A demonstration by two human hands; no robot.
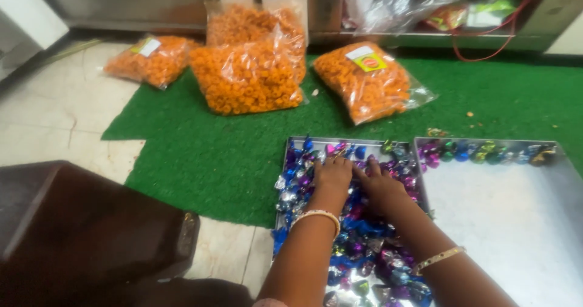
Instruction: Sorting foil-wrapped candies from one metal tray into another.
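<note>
A: Where are the person's hands lying?

B: Both are resting palm down on the heap of foil-wrapped sweets (358,246) that is filling the left steel tray (296,142). The left hand (331,174) is sitting just beside the right hand (382,188), almost touching it, near the far end of the heap.

A: Are the fingers closing on anything?

B: They are lying flat and slightly spread over the wrappers; neither hand is clamping a sweet as far as the view is showing, though the fingertips are sinking in among the foil.

A: How far along is the work looking?

B: Early, by judgement. The left tray is carrying nearly all the blue, purple and silver sweets, while the right steel tray (516,222) is showing only a single row of sweets (486,152) along its far edge, so most of its floor is lying bare.

A: What else is lying about?

B: Four clear bags of orange snack rings (249,79) are sitting on the green turf mat (206,155) beyond the trays, and a dark brown stool (85,222) is standing near left on the tiled floor (54,106).
</note>
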